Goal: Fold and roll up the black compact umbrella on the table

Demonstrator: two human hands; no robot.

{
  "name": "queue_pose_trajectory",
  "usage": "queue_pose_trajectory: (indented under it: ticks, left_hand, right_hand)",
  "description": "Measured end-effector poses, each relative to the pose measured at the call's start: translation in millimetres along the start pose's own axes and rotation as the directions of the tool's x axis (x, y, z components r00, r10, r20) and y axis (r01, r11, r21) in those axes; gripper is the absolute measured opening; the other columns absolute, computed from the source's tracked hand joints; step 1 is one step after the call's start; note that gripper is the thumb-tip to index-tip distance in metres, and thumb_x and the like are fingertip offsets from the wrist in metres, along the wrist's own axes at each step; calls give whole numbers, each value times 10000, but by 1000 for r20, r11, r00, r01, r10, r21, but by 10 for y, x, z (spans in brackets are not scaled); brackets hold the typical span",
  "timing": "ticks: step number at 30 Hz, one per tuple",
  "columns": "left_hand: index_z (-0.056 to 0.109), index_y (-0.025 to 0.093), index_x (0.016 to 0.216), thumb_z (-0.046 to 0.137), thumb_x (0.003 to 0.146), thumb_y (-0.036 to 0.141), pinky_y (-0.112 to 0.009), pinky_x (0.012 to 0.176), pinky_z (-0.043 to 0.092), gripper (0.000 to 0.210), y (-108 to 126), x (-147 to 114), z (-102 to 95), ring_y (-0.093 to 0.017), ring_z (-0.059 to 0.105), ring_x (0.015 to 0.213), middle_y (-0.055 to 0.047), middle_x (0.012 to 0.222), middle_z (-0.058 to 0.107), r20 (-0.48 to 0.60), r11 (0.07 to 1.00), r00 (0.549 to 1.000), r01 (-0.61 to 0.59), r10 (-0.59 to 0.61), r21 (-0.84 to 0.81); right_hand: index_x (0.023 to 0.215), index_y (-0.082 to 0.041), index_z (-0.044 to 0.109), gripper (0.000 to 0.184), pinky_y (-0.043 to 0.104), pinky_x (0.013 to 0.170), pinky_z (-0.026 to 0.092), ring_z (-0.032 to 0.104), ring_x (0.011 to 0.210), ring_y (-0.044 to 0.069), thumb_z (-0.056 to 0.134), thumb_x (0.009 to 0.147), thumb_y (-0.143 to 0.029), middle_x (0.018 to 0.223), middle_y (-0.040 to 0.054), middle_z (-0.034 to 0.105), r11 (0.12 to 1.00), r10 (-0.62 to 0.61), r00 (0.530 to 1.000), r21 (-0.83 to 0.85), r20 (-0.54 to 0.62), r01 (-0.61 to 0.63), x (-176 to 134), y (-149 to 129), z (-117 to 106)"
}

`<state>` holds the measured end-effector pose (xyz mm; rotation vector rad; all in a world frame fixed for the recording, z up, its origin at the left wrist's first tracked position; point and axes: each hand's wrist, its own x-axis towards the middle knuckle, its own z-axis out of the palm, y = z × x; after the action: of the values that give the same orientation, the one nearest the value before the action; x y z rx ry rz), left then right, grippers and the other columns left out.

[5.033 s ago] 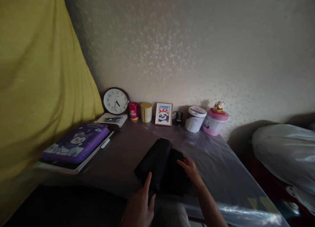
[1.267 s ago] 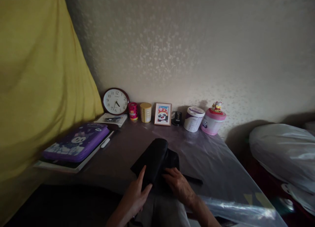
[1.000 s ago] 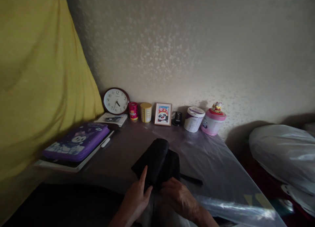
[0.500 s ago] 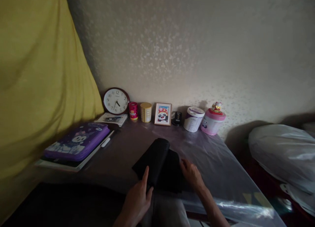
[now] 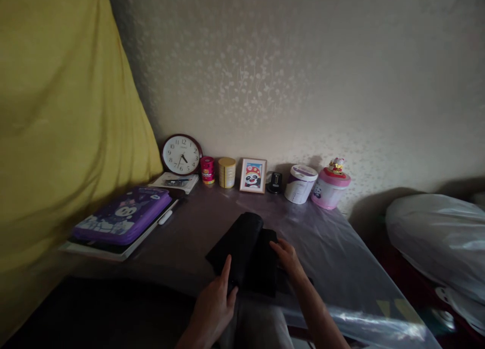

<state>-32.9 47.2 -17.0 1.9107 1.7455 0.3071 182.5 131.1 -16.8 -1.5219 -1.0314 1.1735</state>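
A folded black cloth [image 5: 237,245] lies near the front edge of the table, its left part overlapping a flatter flap on the right. I cannot make out what kind of cloth item it is. My left hand [image 5: 214,306] grips its near edge, with the index finger stretched out along the top and the thumb to the right. At the flap's right edge, my right hand [image 5: 288,255] holds the cloth between thumb and fingers. The fingers under the fold are hidden.
Along the wall stand a clock [image 5: 182,155], a pink can [image 5: 207,170], a yellow can [image 5: 227,173], a picture frame [image 5: 253,176], a white tub [image 5: 300,185] and a pink jar [image 5: 331,190]. A purple case [image 5: 123,217] lies on books at left, beside a yellow curtain [image 5: 71,111].
My right hand has moved slightly left, bringing the right edge of the black cloth inward. My left hand keeps its hold. The view has shifted a little.
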Motion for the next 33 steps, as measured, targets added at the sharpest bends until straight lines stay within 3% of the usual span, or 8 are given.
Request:
queue_pose_trajectory:
  ticks: [4, 15, 21, 27, 30, 33]
  left_hand:
    - [52, 186, 1469, 384, 911, 281, -250, 793, 432, 656, 10, -7, -17, -180, 638, 933, -94, 1099, 667, 3, 1000, 1000, 10, -10, 13]
    - [56, 167, 1468, 391, 901, 260, -257, 806, 434, 665, 24, -37, -1, -187, 639, 928, -104, 1096, 667, 8, 999, 1000, -5, 5, 41]
    - [66, 135, 1467, 396, 899, 245, -261, 827, 429, 666, 42, -58, 10, -200, 628, 968, -120, 1139, 646, 19, 998, 1000, -18, 17, 56]
    - [135, 116, 1461, 418, 886, 229, -248, 858, 414, 651, 28, -32, 7, -192, 612, 1024, -136, 1222, 606, 11, 999, 1000, -26, 25, 30]
    - [223, 92, 1440, 410, 887, 234, -247, 897, 392, 601, 21, -31, 10, -199, 581, 1088, -146, 1259, 581, 18, 999, 1000, -11, 10, 52]
    - [209, 66, 1439, 405, 890, 256, -254, 891, 395, 613, 25, -50, 9, -211, 580, 1093, -163, 1267, 572, 23, 999, 1000, 7, -8, 47]
  right_hand:
    - [943, -167, 628, 350, 217, 524, 457, 619, 664, 149, 638, 687, -406, 755, 6, 652, 993, -80, 995, 86, 53, 75, -25, -77, 68]
    - [1031, -133, 594, 492, 240, 523, 468, 605, 591, 147, 713, 594, -325, 688, -2, 646, 955, -141, 990, 266, 13, 133, 152, -292, 428]
    - [1093, -113, 557, 503, 192, 411, 396, 488, 483, 91, 682, 635, -279, 557, -77, 482, 975, -185, 981, 113, -64, 191, 203, -326, 652]
    - [1196, -100, 465, 564, 224, 449, 476, 586, 528, 129, 637, 691, -286, 604, -41, 585, 986, -165, 985, 49, 48, 162, 225, -323, 753]
    - [1193, -104, 449, 506, 231, 504, 493, 629, 578, 134, 575, 747, -306, 663, -5, 649, 980, -197, 971, 40, 135, 193, 221, -302, 750]
    - [1128, -129, 491, 413, 225, 524, 487, 639, 619, 132, 558, 744, -265, 724, 10, 675, 966, -244, 954, -44, 175, 255, 229, -265, 746]
